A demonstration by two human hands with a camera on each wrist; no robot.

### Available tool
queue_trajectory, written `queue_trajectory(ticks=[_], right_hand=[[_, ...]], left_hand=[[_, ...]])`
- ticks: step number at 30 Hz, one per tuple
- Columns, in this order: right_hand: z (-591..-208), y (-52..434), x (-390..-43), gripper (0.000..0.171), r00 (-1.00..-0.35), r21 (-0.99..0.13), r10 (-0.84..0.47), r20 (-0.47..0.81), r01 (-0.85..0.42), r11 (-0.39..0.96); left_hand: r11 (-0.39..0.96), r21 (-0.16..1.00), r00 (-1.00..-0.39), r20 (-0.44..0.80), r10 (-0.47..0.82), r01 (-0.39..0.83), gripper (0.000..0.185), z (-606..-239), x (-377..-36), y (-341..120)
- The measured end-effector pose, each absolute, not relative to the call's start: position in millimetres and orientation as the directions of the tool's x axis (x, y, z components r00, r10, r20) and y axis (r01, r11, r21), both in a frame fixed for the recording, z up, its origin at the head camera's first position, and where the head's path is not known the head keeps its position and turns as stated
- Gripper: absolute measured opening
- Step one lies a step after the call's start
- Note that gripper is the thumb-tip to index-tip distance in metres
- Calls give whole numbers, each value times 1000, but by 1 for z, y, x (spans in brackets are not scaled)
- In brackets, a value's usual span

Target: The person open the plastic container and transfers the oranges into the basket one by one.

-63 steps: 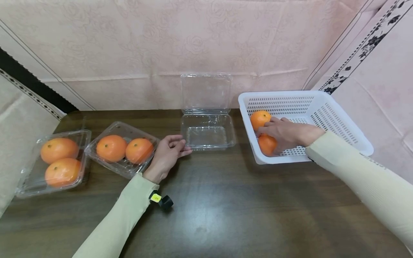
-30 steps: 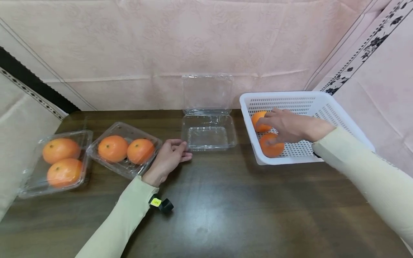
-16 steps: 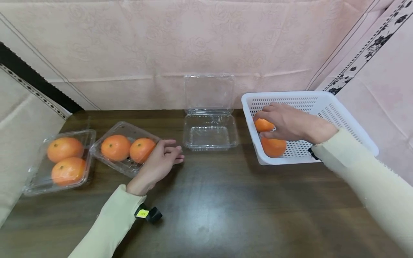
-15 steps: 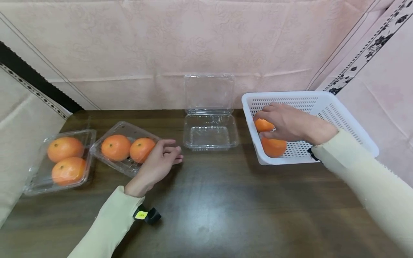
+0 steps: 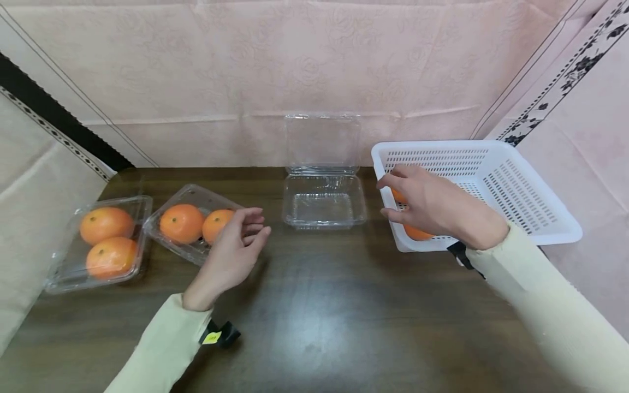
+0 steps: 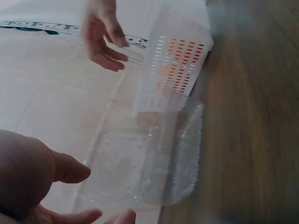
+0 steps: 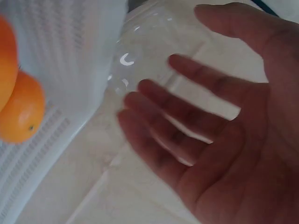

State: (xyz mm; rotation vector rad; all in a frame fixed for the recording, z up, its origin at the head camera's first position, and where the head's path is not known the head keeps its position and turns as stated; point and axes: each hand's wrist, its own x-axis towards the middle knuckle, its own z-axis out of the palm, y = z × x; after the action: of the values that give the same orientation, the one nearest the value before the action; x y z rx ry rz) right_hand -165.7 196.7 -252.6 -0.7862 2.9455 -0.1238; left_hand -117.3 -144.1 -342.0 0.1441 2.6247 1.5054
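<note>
With the right hand hovering slack-fingered and empty over the basket, it ought to cup one orange fully, while the idle left hand steadies the open clamshell.

two oranges lie touching in the near left corner of a white slotted basket, mostly hidden from above. an open, empty clear clamshell box sits just beside it.
</note>
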Motion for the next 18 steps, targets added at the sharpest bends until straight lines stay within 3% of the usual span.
queue_trajectory(ticks=[6, 13, 18], right_hand=[[-261, 192, -154, 52, -885, -151, -446, -135, -426, 892], [-275, 195, -146, 57, -911, -170, -391, -131, -368, 914], [-282, 194, -144, 66, -929, -203, -327, -176, -291, 935]], left_hand=[[558, 830, -988, -97, 122, -13, 73, -354, -137, -119], [558, 830, -990, -80, 117, -1, 98, -368, -154, -97], [526, 851, -994, -62, 91, -5, 102, -376, -162, -90]])
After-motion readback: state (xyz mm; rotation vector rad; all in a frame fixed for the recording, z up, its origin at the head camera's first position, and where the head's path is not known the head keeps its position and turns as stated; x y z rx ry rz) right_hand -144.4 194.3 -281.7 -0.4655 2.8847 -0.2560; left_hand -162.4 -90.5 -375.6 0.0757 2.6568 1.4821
